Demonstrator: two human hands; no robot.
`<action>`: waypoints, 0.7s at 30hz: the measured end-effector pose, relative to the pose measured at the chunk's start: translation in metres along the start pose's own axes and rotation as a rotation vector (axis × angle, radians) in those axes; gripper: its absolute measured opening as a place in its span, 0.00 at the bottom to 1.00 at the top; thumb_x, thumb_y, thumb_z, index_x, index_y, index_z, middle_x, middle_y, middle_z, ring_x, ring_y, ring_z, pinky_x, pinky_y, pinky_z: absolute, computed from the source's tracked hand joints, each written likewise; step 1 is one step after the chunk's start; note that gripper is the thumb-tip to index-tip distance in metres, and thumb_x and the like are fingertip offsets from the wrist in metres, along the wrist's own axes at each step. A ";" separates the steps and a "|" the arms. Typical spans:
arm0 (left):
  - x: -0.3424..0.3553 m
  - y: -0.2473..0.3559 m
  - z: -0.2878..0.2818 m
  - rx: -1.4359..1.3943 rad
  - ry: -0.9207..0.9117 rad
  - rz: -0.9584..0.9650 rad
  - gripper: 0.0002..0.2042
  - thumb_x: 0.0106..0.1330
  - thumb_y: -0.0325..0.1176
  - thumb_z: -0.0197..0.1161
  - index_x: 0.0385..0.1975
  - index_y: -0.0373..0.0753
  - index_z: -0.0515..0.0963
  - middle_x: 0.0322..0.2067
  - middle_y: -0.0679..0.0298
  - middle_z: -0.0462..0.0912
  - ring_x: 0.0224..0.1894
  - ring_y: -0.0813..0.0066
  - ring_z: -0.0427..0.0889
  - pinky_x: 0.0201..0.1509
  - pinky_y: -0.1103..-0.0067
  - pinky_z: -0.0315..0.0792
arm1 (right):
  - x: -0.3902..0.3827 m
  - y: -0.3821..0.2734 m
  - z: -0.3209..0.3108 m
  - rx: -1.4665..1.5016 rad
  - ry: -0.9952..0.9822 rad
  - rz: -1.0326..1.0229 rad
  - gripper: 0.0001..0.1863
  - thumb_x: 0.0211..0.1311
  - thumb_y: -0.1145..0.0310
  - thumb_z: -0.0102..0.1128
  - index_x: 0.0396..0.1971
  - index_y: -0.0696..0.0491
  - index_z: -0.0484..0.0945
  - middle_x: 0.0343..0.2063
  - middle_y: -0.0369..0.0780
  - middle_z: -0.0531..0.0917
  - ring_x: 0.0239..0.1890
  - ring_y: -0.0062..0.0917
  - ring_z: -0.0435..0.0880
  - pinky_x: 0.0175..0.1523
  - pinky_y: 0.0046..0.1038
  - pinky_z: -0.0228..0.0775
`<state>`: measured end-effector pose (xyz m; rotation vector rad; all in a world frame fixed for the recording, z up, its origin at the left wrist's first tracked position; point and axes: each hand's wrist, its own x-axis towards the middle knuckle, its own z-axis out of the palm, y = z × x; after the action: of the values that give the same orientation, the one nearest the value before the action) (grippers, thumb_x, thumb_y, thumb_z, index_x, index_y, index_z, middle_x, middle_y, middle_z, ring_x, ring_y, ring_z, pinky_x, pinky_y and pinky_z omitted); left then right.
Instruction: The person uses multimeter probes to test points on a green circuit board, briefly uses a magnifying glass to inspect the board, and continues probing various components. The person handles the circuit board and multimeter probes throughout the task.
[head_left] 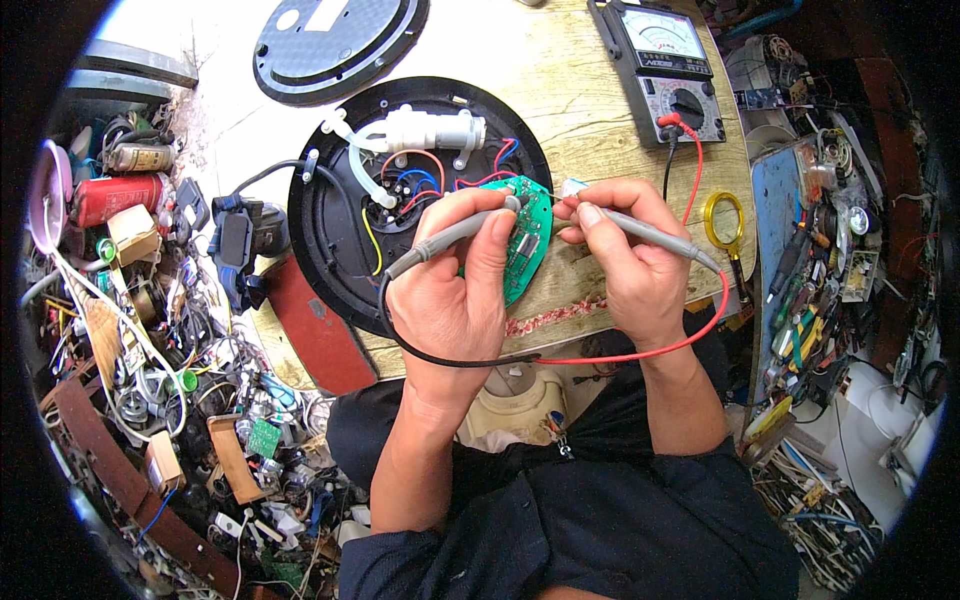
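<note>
My left hand [452, 300] is closed around a grey test probe [455, 235] with a black lead. A second grey probe [650, 233], with a red lead, is pinched in my right hand [640, 270]. Between my hands, a green circuit board [530, 225] with small components stands tilted over the edge of a round black appliance base [335, 235]. My left fingers overlap the board; whether they also grip it is hidden. A small white-and-blue part [573, 187] shows at my right fingertips. The exact contact of the probe tips cannot be made out.
At the back right stands an analogue multimeter [672, 70]. A yellow-rimmed magnifying glass [723, 220] lies at the table's right edge. The base carries a white cylindrical pump [425, 130], tubing and coloured wires. Behind it is a round black cover [335, 50]. Piled parts flank the table.
</note>
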<state>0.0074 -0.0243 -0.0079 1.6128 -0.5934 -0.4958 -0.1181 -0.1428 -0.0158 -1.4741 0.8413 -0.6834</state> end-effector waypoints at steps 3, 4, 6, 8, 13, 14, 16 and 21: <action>0.000 -0.003 0.002 0.002 0.016 0.007 0.07 0.78 0.28 0.68 0.49 0.32 0.85 0.37 0.60 0.88 0.36 0.78 0.84 0.43 0.80 0.79 | 0.000 0.001 0.000 -0.011 0.002 -0.016 0.05 0.73 0.78 0.62 0.45 0.61 0.82 0.36 0.42 0.91 0.35 0.18 0.88 0.40 0.22 0.81; 0.001 -0.003 0.002 -0.004 0.016 0.000 0.07 0.78 0.28 0.68 0.49 0.32 0.85 0.37 0.60 0.88 0.36 0.79 0.84 0.42 0.80 0.78 | 0.000 -0.001 0.000 -0.016 0.003 -0.009 0.05 0.73 0.78 0.62 0.45 0.61 0.82 0.36 0.42 0.91 0.35 0.18 0.88 0.40 0.22 0.81; 0.001 -0.003 0.003 -0.016 0.017 -0.015 0.07 0.78 0.28 0.68 0.48 0.32 0.85 0.35 0.60 0.88 0.35 0.79 0.84 0.41 0.80 0.78 | 0.000 -0.001 0.000 -0.025 0.002 -0.005 0.05 0.73 0.78 0.62 0.45 0.61 0.83 0.36 0.42 0.91 0.35 0.18 0.88 0.40 0.22 0.81; 0.002 -0.004 0.003 -0.009 0.020 -0.025 0.07 0.77 0.28 0.68 0.48 0.32 0.85 0.34 0.61 0.88 0.34 0.79 0.84 0.40 0.80 0.78 | 0.000 -0.001 0.000 -0.035 0.002 -0.013 0.05 0.73 0.79 0.62 0.45 0.61 0.83 0.36 0.41 0.91 0.35 0.18 0.88 0.40 0.22 0.81; 0.002 0.002 -0.001 0.046 -0.050 -0.088 0.09 0.81 0.28 0.63 0.52 0.29 0.83 0.42 0.61 0.90 0.44 0.78 0.87 0.51 0.81 0.81 | 0.000 0.001 0.000 -0.025 0.006 -0.005 0.05 0.73 0.79 0.63 0.44 0.61 0.83 0.35 0.41 0.91 0.34 0.18 0.87 0.39 0.22 0.80; 0.003 0.004 -0.001 0.048 -0.053 -0.091 0.09 0.81 0.28 0.64 0.52 0.29 0.83 0.42 0.61 0.90 0.44 0.78 0.87 0.51 0.81 0.81 | 0.000 0.000 0.000 -0.024 0.006 -0.001 0.05 0.73 0.79 0.63 0.44 0.61 0.83 0.35 0.41 0.91 0.34 0.18 0.87 0.39 0.22 0.80; 0.003 0.005 -0.001 0.046 -0.058 -0.093 0.09 0.81 0.28 0.64 0.52 0.30 0.83 0.42 0.60 0.90 0.44 0.78 0.87 0.51 0.82 0.81 | 0.000 0.000 0.000 -0.017 0.006 -0.004 0.05 0.73 0.79 0.63 0.44 0.61 0.83 0.35 0.41 0.90 0.34 0.17 0.87 0.39 0.21 0.80; 0.002 0.002 0.000 0.026 -0.052 -0.073 0.09 0.81 0.28 0.64 0.52 0.30 0.83 0.42 0.60 0.90 0.43 0.78 0.87 0.51 0.82 0.81 | -0.001 0.000 0.000 -0.015 -0.002 -0.006 0.05 0.73 0.79 0.62 0.44 0.61 0.82 0.34 0.41 0.90 0.33 0.17 0.86 0.38 0.21 0.79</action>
<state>0.0090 -0.0259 -0.0060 1.6550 -0.5835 -0.5876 -0.1180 -0.1421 -0.0156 -1.4913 0.8417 -0.6813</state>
